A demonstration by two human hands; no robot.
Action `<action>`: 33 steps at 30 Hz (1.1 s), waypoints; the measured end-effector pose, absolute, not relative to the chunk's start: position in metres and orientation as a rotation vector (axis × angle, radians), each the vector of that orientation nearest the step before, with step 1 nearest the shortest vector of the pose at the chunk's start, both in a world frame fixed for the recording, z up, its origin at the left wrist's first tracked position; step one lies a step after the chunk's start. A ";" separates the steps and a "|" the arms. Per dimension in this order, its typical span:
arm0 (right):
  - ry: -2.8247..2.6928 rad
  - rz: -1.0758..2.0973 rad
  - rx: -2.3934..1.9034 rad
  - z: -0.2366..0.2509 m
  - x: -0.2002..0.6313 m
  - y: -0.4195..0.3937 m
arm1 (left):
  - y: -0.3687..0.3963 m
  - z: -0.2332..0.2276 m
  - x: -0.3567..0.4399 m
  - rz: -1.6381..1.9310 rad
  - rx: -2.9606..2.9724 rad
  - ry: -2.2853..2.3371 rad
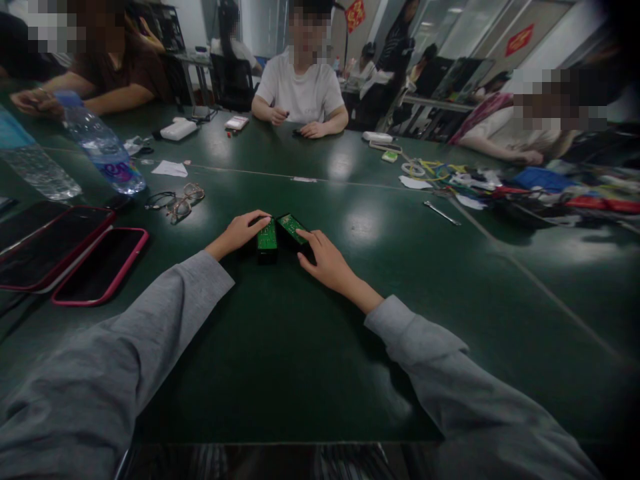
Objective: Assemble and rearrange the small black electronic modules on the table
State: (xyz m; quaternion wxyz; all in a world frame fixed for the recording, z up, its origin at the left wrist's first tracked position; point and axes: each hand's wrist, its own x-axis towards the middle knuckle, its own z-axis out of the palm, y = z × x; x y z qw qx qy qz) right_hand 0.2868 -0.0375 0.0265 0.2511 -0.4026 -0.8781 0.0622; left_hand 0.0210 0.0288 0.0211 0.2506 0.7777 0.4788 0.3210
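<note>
Two small black boxes with green circuit boards on their tops lie side by side on the dark green table, their far ends close together. My left hand [243, 232] grips the left circuit board box [267, 239] from its left side, fingers near its far end. On the right circuit board box [291, 225], which lies at a slant, my right hand [325, 259] has its fingertips on the board and its thumb by the near end. Parts of both boxes are hidden by my fingers.
Left of my arm are a pink-cased phone [103, 267], a dark tablet-like device [55, 243], glasses [186, 202] and a water bottle [103, 147]. To the right lie a wrench [442, 213] and a heap of cables [500, 183]. People sit around the table.
</note>
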 end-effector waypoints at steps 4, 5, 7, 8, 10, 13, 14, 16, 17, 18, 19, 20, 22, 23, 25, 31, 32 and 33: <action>-2.390 0.164 -1.093 0.026 0.287 -0.037 | 0.029 0.022 0.021 0.863 2.118 1.313; -2.390 0.163 -1.095 0.026 0.287 -0.037 | 0.029 0.022 0.021 0.862 2.118 1.314; -2.394 0.163 -1.102 0.026 0.287 -0.037 | 0.029 0.022 0.021 0.864 2.119 1.317; -2.397 0.164 -1.104 0.026 0.287 -0.037 | 0.028 0.022 0.021 0.866 2.119 1.315; -2.400 0.164 -1.108 0.026 0.287 -0.037 | 0.028 0.022 0.021 0.868 2.121 1.306; -2.400 0.165 -1.110 0.027 0.287 -0.038 | 0.027 0.023 0.021 0.875 2.121 1.304; -2.400 0.164 -1.111 0.028 0.287 -0.038 | 0.027 0.023 0.021 0.875 2.121 1.304; -2.404 0.162 -1.118 0.028 0.287 -0.038 | 0.027 0.023 0.021 0.876 2.122 1.304; -2.406 0.159 -1.122 0.028 0.287 -0.038 | 0.027 0.023 0.021 0.875 2.124 1.304; -2.406 0.154 -1.127 0.028 0.287 -0.038 | 0.027 0.023 0.021 0.875 2.126 1.304; -2.406 0.147 -1.131 0.028 0.286 -0.038 | 0.027 0.023 0.021 0.875 2.127 1.305; -2.406 0.139 -1.138 0.028 0.286 -0.038 | 0.027 0.022 0.021 0.874 2.126 1.308; -2.408 0.115 -1.158 0.027 0.285 -0.038 | 0.028 0.022 0.021 0.873 2.126 1.309; -2.409 0.104 -1.169 0.027 0.285 -0.038 | 0.028 0.021 0.021 0.875 2.126 1.307; -2.412 0.084 -1.187 0.026 0.285 -0.038 | 0.028 0.021 0.021 0.882 2.126 1.305; -2.419 0.088 -1.191 0.025 0.286 -0.037 | 0.027 0.022 0.022 0.876 2.114 1.306; -2.419 0.092 -1.189 0.025 0.286 -0.037 | 0.027 0.023 0.022 0.876 2.115 1.305; -2.421 0.095 -1.187 0.025 0.286 -0.037 | 0.027 0.023 0.021 0.877 2.116 1.305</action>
